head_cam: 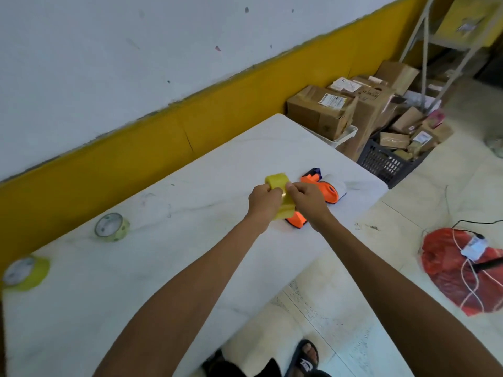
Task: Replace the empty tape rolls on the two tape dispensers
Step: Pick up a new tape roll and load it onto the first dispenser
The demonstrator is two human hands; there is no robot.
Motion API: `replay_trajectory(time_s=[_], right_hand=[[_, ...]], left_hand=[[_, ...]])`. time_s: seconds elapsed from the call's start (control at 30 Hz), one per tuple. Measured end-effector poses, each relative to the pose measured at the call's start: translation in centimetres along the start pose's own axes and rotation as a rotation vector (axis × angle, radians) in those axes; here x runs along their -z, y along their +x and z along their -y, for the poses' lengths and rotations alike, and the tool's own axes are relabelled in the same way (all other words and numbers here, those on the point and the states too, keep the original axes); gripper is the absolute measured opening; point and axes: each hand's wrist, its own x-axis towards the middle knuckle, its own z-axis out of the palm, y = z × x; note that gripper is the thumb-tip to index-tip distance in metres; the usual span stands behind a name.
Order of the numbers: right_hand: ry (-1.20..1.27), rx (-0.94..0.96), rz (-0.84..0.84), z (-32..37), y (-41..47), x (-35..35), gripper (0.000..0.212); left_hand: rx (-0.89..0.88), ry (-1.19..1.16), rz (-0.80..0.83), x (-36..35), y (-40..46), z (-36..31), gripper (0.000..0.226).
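My left hand (pixel 264 201) grips a yellow tape roll (pixel 277 181) held above the white table (pixel 190 268). My right hand (pixel 306 198) pinches the loose end of that roll, and a yellowish strip of tape (pixel 285 210) hangs down between the two hands. An orange tape dispenser (pixel 296 220) lies on the table right below my hands, mostly hidden by them. A second orange dispenser (pixel 325 187) with a pale roll on it lies just beyond my right hand. Two more yellow tape rolls lie flat at the table's left: one (pixel 111 227) midway, one (pixel 24 272) at the edge.
Cardboard boxes (pixel 321 111) and a dark plastic crate (pixel 386 163) are stacked past the table's far end, by a metal shelf frame (pixel 424 50). A red bag (pixel 468 270) with a white cord lies on the floor at right. The wall runs along the table's left side.
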Motion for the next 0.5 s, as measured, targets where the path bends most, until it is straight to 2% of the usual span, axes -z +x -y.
replay_trajectory(time_s=[0.23,0.5], right_hand=[[-0.018,0.033,0.085,-2.0,2.1,4.1,0.041],[-0.082,0.036,0.071,-3.3,6.5,5.2,0.048]], left_hand=[[0.065,-0.096,-0.067,-4.6,-0.1,-1.0,0.011],[0.172,-0.256,-0.107,-7.6,5.0,-0.6,0.033]])
